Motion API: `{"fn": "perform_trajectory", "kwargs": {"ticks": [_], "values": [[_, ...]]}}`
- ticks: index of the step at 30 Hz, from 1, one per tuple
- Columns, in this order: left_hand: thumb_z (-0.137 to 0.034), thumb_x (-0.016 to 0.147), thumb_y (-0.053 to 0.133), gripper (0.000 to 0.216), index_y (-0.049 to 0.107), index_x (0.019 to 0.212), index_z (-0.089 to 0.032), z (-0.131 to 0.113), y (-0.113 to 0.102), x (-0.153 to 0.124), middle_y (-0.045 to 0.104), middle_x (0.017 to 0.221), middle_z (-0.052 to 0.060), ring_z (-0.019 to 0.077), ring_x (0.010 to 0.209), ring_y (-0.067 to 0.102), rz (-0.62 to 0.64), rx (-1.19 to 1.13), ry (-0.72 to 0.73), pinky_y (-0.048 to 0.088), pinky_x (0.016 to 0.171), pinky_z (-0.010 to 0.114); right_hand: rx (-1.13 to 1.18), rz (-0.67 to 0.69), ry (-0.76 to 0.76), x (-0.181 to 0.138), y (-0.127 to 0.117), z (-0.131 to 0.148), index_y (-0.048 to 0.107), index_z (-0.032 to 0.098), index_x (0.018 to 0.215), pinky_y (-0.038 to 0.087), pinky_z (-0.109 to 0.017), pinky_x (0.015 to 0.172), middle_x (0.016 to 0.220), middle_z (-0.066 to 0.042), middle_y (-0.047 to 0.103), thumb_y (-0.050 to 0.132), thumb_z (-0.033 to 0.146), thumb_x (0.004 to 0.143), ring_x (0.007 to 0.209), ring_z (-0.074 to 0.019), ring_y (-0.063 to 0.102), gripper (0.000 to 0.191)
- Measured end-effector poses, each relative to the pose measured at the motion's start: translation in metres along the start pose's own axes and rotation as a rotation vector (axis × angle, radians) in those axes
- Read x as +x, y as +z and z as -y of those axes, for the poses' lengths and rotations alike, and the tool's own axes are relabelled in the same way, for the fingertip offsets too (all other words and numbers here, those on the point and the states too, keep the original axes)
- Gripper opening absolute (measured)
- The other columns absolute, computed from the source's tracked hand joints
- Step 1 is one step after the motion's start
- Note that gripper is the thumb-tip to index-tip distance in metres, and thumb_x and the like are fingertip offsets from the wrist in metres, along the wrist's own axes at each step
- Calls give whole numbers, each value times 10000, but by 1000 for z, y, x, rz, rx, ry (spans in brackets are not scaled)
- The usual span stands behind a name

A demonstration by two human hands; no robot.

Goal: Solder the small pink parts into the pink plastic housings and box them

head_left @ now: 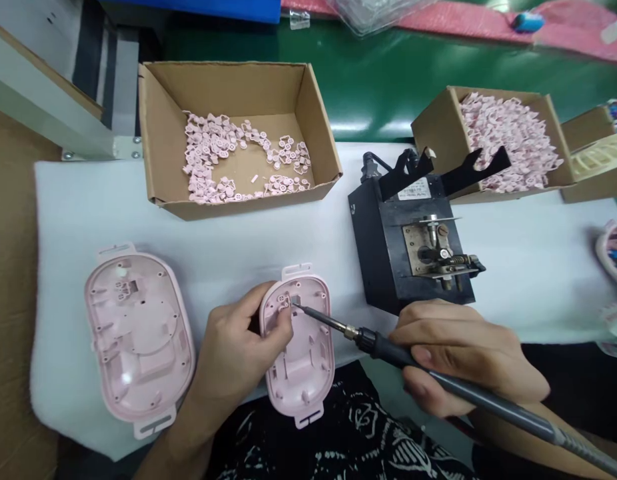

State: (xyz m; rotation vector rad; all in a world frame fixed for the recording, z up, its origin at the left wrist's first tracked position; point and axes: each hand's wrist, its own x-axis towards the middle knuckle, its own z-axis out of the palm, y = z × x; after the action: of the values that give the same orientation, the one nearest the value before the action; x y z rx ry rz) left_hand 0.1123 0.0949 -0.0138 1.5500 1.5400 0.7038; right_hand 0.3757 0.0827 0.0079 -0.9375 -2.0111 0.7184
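My left hand (248, 340) grips a pink plastic shell (308, 360) by its left edge, the thumb pressing inside near a small pink button piece (283, 300). Held like a pen in my right hand (463, 353) is a soldering iron (388, 350). Its tip reaches into the upper part of the shell, right beside the button piece and the left thumb. Whether the tip touches the plastic I cannot tell. A second pink shell (153, 327) lies open side up on the white mat, to the left of my left hand, with a similar button piece in it.
A cardboard box (238, 87) of small pink button pieces stands behind. The black feeder device with a holder (383, 247) sits right of centre. Behind it is another cardboard box (436, 127) full of pink parts. A further pink shell (606, 253) shows at the right edge.
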Motion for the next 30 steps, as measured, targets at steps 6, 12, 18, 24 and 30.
{"fn": "perform_trajectory", "kwargs": {"ticks": [6, 12, 18, 24, 30], "values": [[-233, 841, 668, 195, 760, 1005, -182, 0, 1, 1, 644, 606, -60, 83, 498, 538, -22, 30, 38, 445, 494, 210, -40, 17, -68, 10, -3, 2, 562, 222, 917, 518, -292, 453, 691, -9, 649, 670, 168, 854, 540, -146, 628, 136], [-226, 847, 667, 171, 757, 988, -190, -2, -1, 0, 649, 619, -65, 77, 505, 544, -3, 34, 35, 444, 501, 205, -105, 60, 17, 2, -3, 1, 550, 249, 812, 496, -293, 431, 677, -9, 664, 666, 212, 882, 525, -139, 597, 140], [-219, 845, 670, 154, 754, 973, -195, -1, 0, 0, 638, 606, -69, 75, 492, 530, -15, 49, 54, 431, 491, 209, -101, 80, 31, 5, -4, 5, 560, 234, 820, 529, -294, 462, 691, -16, 678, 682, 176, 847, 546, -149, 634, 137], [-225, 852, 666, 186, 756, 1006, -174, 2, 0, 0, 694, 666, -42, 95, 523, 591, -3, 35, 76, 461, 500, 225, -92, 56, 5, 9, -1, 6, 553, 199, 799, 506, -262, 458, 643, -11, 645, 648, 155, 879, 517, -127, 616, 132], [-217, 850, 674, 181, 749, 1008, -169, 4, 0, -1, 649, 620, -63, 71, 473, 528, -21, 41, 136, 438, 465, 209, 33, -132, -62, 15, 6, 3, 593, 157, 863, 497, -254, 424, 626, -8, 598, 638, 71, 830, 505, -130, 606, 102]]}}
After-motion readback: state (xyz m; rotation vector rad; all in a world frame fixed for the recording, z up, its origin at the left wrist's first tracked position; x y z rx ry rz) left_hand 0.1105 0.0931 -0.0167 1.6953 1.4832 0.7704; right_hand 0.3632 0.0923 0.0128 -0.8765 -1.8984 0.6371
